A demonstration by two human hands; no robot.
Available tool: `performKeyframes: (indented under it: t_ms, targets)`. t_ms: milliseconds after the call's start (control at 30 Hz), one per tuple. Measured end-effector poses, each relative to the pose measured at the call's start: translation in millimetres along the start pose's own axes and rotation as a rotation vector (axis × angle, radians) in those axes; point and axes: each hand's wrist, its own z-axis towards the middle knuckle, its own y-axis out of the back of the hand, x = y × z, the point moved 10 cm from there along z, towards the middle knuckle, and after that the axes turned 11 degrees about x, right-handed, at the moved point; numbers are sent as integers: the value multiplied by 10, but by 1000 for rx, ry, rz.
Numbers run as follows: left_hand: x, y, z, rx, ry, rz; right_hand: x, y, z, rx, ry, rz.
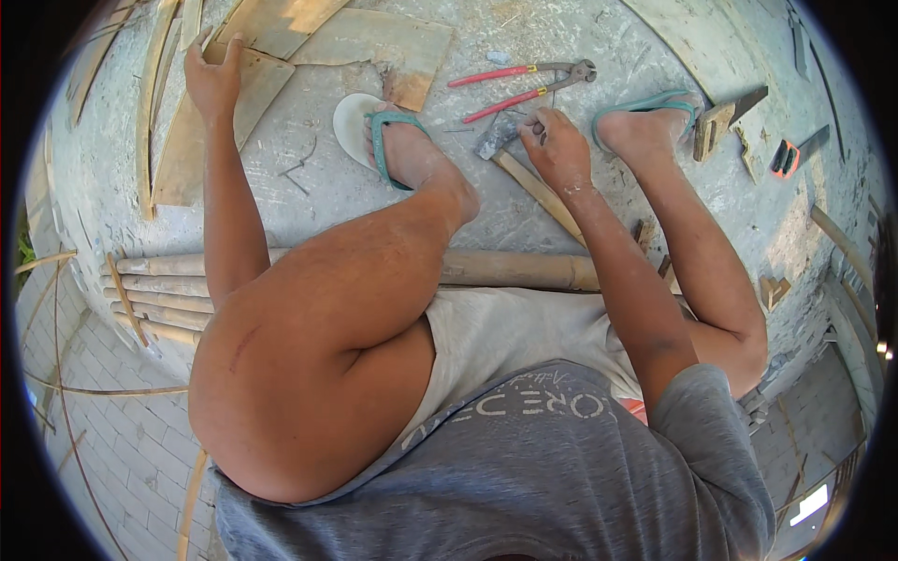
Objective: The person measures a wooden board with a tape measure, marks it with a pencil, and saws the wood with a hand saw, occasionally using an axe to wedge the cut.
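Note:
At the upper left, my left hand (213, 77) lies over thin wooden boards, its thumb and fingers spread apart. Under it is a lower board (224, 117), overlapped by an upper board (271, 23). My right hand (558, 150) is closed in a pinch above the floor; whatever lies between the fingertips is too small to make out. Beside it rests a hammer with a grey head (499, 136) and a wooden handle, partly hidden behind my forearm. Red-handled end-cutting pincers (528, 84) lie just beyond the hammer.
Bamboo poles (524, 269) run across in front of my body. A saw (730, 122) and an orange-and-black-handled cutter (788, 157) lie to the right. Wooden strips (150, 122) stand left of the boards. My sandalled feet flank the tools; another board (412, 47) lies farther off.

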Motion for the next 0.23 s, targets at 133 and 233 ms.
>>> performKeyframes:
  t_ms: [133, 233]
  targets:
    - [-807, -170, -320, 34, -114, -129, -53, -275, -327, 95, -4, -51]
    - [-1343, -601, -640, 589, 16, -164, -199, -217, -367, -51, -64, 22]
